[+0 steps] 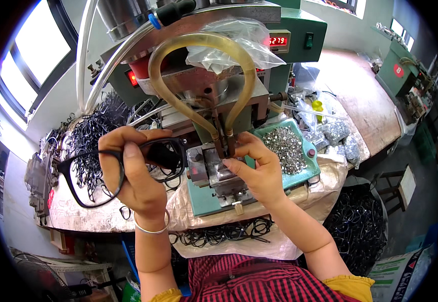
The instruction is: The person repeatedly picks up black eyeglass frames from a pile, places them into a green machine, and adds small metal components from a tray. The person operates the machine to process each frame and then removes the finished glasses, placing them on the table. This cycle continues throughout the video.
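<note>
Black eyeglasses [182, 146] are pinched in the left hand [136, 176], held up before a green bench press [304, 45]. The right hand [260, 168] curls thumb and forefinger at the press tooling [223, 143]; I cannot tell whether they grip anything. Dark, wiry pieces [100, 123] heap on the bench [78, 217], perhaps frame parts. A turquoise tray [305, 177] holds shiny metal bits [282, 146]. Windows [40, 38] light the left wall; a stool [407, 187] stands on the floor at right.
</note>
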Motion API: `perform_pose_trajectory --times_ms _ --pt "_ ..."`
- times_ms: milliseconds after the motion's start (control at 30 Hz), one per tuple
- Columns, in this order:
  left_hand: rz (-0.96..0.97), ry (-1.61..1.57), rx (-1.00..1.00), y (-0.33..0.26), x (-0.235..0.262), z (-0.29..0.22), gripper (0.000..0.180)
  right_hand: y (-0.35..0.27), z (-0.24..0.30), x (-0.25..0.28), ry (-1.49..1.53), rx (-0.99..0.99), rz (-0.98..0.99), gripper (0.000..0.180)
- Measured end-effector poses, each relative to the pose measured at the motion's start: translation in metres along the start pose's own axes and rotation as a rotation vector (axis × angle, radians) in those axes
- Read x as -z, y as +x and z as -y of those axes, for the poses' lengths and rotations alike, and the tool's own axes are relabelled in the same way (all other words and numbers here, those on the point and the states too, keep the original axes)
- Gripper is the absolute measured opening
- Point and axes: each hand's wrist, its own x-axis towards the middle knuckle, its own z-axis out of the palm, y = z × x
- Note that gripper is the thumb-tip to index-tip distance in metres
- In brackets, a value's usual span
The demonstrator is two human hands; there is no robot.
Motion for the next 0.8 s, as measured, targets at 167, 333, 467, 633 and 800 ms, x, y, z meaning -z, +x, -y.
perform_pose_trajectory --times_ms 167,333,467,633,800 --pt "-0.035 -0.133 -0.041 -0.001 0.003 0.013 0.023 0.0 0.004 0.005 -0.053 0.068 0.032 0.017" --pt "-0.021 -0.127 -0.024 0.001 0.002 0.011 0.023 -0.001 0.003 0.005 -0.07 0.073 0.012 0.016" --pt "-0.008 -0.124 -0.015 0.002 0.003 0.011 0.023 -0.001 0.0 0.006 -0.065 0.052 0.002 0.017" --pt "-0.021 -0.133 -0.017 0.002 0.003 0.012 0.022 0.002 -0.008 0.002 -0.03 0.064 -0.011 0.018" --pt "-0.02 -0.142 -0.032 0.001 0.004 0.016 0.022 0.001 -0.012 0.001 0.023 0.051 0.004 0.019"
